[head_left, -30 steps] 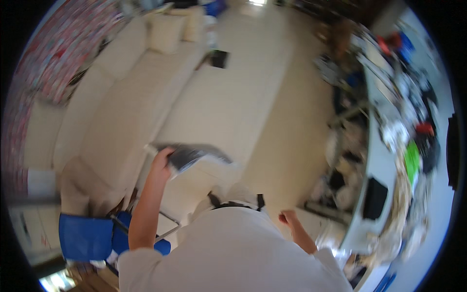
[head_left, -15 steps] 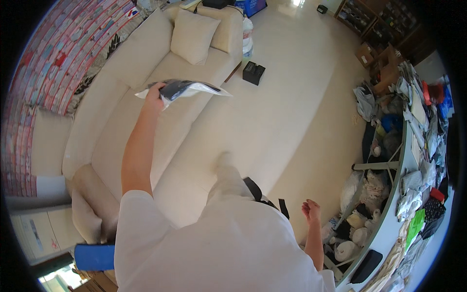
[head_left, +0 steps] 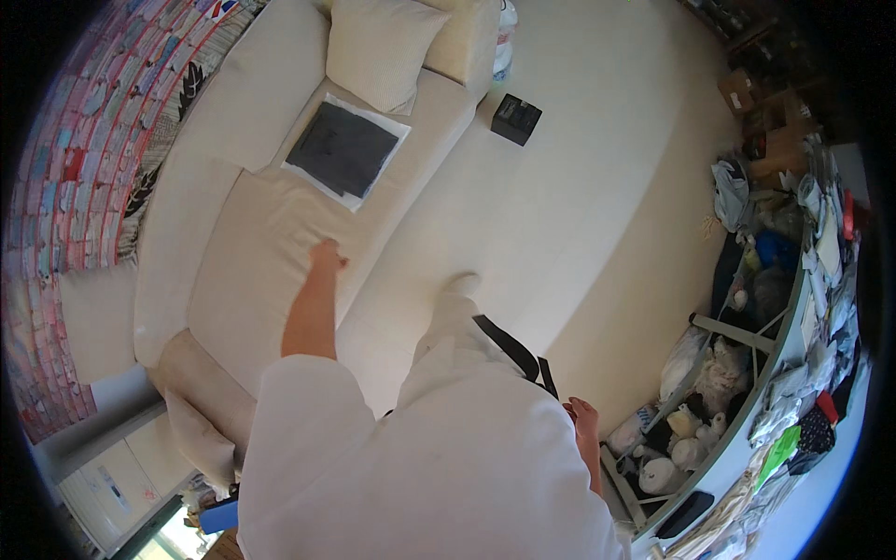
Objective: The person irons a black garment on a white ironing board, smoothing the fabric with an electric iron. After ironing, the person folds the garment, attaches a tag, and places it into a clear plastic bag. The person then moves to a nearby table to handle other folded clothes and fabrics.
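Observation:
A flat clear plastic package with dark folded cloth inside (head_left: pixel 345 149) lies on the seat of the beige sofa (head_left: pixel 252 219), near a square cushion (head_left: pixel 383 47). My left hand (head_left: pixel 325 254) is over the sofa seat on the near side of the package, apart from it. Its fingers look curled in and slightly blurred, with nothing seen in them. Low at my right side hangs my right hand (head_left: pixel 584 420), fingers curled, close to a black strap (head_left: pixel 509 345) at my waist. Whether anything small is inside those fingers is hidden.
A black box (head_left: pixel 515 119) stands on the pale floor (head_left: pixel 560 215) off the sofa's corner. Along the right runs a table (head_left: pixel 737 457) heaped with bags and cloth, with white rolls (head_left: pixel 661 476) stuffed beneath. Cardboard boxes (head_left: pixel 775 140) stand at the far right.
The package has left my left hand and now lies flat on the sofa. My left hand has drawn back toward me. My right hand has come in nearer to my body.

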A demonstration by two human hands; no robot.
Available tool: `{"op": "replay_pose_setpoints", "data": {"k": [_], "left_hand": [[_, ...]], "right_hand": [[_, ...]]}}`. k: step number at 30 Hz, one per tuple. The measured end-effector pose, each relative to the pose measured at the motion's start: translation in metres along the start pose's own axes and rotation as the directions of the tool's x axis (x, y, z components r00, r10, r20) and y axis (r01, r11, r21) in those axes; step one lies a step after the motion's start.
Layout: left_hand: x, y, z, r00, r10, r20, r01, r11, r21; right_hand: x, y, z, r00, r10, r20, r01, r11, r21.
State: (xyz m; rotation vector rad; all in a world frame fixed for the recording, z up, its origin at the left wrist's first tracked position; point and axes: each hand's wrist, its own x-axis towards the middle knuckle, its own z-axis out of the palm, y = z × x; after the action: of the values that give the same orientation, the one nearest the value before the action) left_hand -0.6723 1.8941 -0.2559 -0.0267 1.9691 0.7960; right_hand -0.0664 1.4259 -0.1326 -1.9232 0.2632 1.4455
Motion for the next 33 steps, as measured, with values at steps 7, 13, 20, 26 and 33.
{"op": "replay_pose_setpoints", "data": {"k": [7, 13, 20, 26, 33], "left_hand": [[-0.118, -0.140, 0.168, 0.909, 0.046, 0.414, -0.284, 0.794, 0.537], [-0.265, -0.199, 0.311, 0.516, -0.318, 0.795, -0.715, 0.351, 0.605], [-0.402, -0.311, 0.428, 0.499, -0.387, 0.776, -0.853, -0.064, 0.517], [-0.533, -0.440, 0.503, 0.442, -0.420, 0.793, -0.875, -0.006, 0.485], [-0.717, -0.623, 0.582, 0.125, -0.595, 0.794, -0.992, -0.088, 0.090]], "right_hand": [[0.007, -0.006, -0.008, 0.996, 0.019, -0.091, -0.012, 0.997, 0.075], [0.021, -0.005, -0.071, 0.983, 0.004, -0.184, 0.063, 0.931, 0.359], [0.052, 0.162, -0.156, 0.908, 0.319, -0.272, -0.015, 0.673, 0.739], [0.067, 0.187, -0.313, 0.893, 0.308, -0.329, 0.086, 0.600, 0.795], [0.080, 0.095, -0.552, 0.689, 0.104, -0.717, 0.548, 0.572, 0.610]]}}
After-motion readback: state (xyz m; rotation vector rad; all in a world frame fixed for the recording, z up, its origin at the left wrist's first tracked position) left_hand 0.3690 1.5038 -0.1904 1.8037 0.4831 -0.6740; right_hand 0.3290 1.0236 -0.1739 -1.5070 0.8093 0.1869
